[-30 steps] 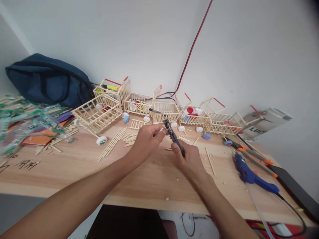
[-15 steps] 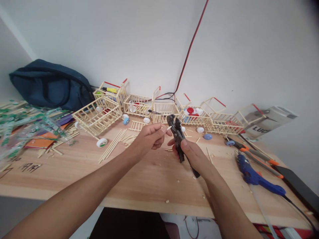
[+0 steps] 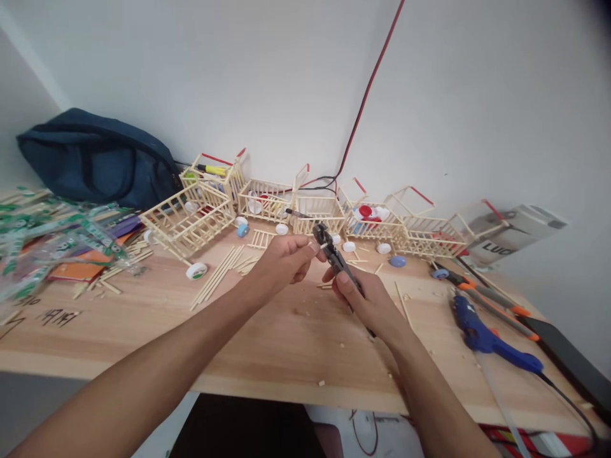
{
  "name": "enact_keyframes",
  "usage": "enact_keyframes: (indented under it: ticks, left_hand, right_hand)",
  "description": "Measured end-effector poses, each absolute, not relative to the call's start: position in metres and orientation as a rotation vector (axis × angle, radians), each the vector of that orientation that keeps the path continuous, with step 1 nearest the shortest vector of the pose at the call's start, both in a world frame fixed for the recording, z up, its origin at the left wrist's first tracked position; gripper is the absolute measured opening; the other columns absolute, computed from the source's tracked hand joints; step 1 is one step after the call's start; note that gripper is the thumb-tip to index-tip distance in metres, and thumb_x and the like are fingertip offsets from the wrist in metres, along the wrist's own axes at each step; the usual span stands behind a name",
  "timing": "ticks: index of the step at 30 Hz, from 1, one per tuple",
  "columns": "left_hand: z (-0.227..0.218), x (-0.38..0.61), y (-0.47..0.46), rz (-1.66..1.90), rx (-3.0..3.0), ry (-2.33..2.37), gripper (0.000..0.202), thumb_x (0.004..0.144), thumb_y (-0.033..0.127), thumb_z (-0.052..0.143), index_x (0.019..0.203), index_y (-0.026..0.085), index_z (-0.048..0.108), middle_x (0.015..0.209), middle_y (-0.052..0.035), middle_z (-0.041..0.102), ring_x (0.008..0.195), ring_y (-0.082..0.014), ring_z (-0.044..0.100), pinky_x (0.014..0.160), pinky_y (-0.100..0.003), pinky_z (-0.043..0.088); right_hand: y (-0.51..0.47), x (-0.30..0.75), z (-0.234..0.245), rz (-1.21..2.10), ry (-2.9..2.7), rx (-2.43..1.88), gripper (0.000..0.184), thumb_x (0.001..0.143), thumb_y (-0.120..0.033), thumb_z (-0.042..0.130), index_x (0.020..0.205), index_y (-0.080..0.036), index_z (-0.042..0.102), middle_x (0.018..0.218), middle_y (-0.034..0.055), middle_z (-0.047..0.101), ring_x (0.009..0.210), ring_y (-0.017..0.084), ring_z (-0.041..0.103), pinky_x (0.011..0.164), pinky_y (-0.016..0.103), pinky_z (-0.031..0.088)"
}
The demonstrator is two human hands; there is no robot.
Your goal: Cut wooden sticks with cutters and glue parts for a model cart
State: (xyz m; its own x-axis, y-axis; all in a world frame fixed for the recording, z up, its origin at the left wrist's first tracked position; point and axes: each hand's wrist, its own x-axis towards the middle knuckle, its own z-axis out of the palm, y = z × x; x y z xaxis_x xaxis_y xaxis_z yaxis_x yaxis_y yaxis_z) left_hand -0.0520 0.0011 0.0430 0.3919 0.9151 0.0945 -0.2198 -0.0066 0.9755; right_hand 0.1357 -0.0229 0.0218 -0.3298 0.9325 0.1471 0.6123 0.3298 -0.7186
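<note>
Pinched between the fingertips of my left hand [image 3: 286, 259] is a short pale wooden stick [image 3: 323, 246], its tip at the jaws of a dark pair of pliers [image 3: 338, 257]. My right hand [image 3: 370, 299] is wrapped round the handles of these pliers, with the jaws pointing up and left. Whether the jaws touch or bite the stick is too small to make out. Behind the hands stands a row of little stick-built carts [image 3: 319, 210] with red handle bars and bottle-cap wheels. A small ladder-like stick panel [image 3: 261, 239] lies left of the pliers.
Loose sticks [image 3: 217, 277] lie left of my hands. Plastic wrappers [image 3: 57, 238] and a dark blue bag [image 3: 102, 159] are at the left. On the right are a blue glue gun [image 3: 487, 334], orange-handled pliers [image 3: 501, 305] and a grey-white packet [image 3: 515, 235]. Wood scraps dot the table [image 3: 286, 350].
The pliers' head has moved slightly left and down, and its handles are closer together in my right hand. My left hand stays nearly in place with the stick.
</note>
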Motion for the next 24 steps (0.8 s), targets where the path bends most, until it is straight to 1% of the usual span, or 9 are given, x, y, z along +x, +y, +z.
enact_keyframes:
  ticks: [3,8,14,19,22,24]
  left_hand:
    - [0.042,-0.053,0.002,1.022,1.291,0.75,0.025,0.083,0.034,0.053,0.074,0.011,0.057,0.04,0.0099,0.03,0.037,-0.0029,0.021,0.04,-0.019,0.017]
    - [0.041,-0.052,0.0,1.024,1.331,0.792,0.025,0.083,0.034,0.052,0.074,0.012,0.058,0.039,0.0094,0.032,0.036,-0.0033,0.024,0.04,-0.019,0.019]
    - [0.04,-0.051,-0.002,1.036,1.32,0.806,0.024,0.082,0.035,0.054,0.074,0.012,0.058,0.04,0.0093,0.033,0.037,-0.0034,0.024,0.042,-0.019,0.019]
    - [0.037,-0.051,-0.001,1.028,1.326,0.792,0.027,0.083,0.038,0.055,0.076,0.012,0.059,0.041,0.0091,0.033,0.038,-0.0038,0.024,0.041,-0.019,0.019]
    - [0.037,-0.051,0.0,1.018,1.319,0.767,0.028,0.083,0.039,0.055,0.078,0.012,0.059,0.04,0.0097,0.031,0.037,-0.0036,0.023,0.041,-0.019,0.018]
    - [0.037,-0.05,0.0,1.021,1.322,0.747,0.029,0.083,0.039,0.055,0.079,0.011,0.059,0.041,0.0098,0.031,0.037,-0.0035,0.023,0.041,-0.019,0.018]
  right_hand:
    - [-0.023,0.135,0.02,0.717,-2.046,-1.379,0.057,0.09,-0.065,0.031,0.077,-0.016,0.057,0.057,-0.0023,0.044,0.054,0.012,0.04,0.052,0.026,0.027]
    - [-0.025,0.135,0.017,0.661,-2.037,-1.389,0.056,0.091,-0.062,0.031,0.077,-0.016,0.059,0.057,-0.0025,0.042,0.054,0.012,0.039,0.052,0.025,0.025]
    - [-0.028,0.135,0.015,0.523,-2.032,-1.395,0.049,0.092,-0.056,0.037,0.069,-0.017,0.055,0.057,-0.0013,0.046,0.054,0.013,0.042,0.052,0.026,0.025]
    - [-0.029,0.136,0.009,0.374,-2.04,-1.427,0.044,0.093,-0.051,0.04,0.065,-0.019,0.049,0.053,-0.0023,0.045,0.051,0.012,0.04,0.051,0.026,0.022]
    - [-0.029,0.137,0.006,0.305,-2.036,-1.445,0.042,0.092,-0.05,0.041,0.065,-0.019,0.049,0.053,-0.002,0.046,0.049,0.011,0.04,0.051,0.026,0.023]
    - [-0.029,0.137,0.005,0.285,-2.029,-1.452,0.044,0.092,-0.052,0.041,0.066,-0.018,0.052,0.053,-0.0014,0.048,0.05,0.012,0.042,0.051,0.026,0.025]
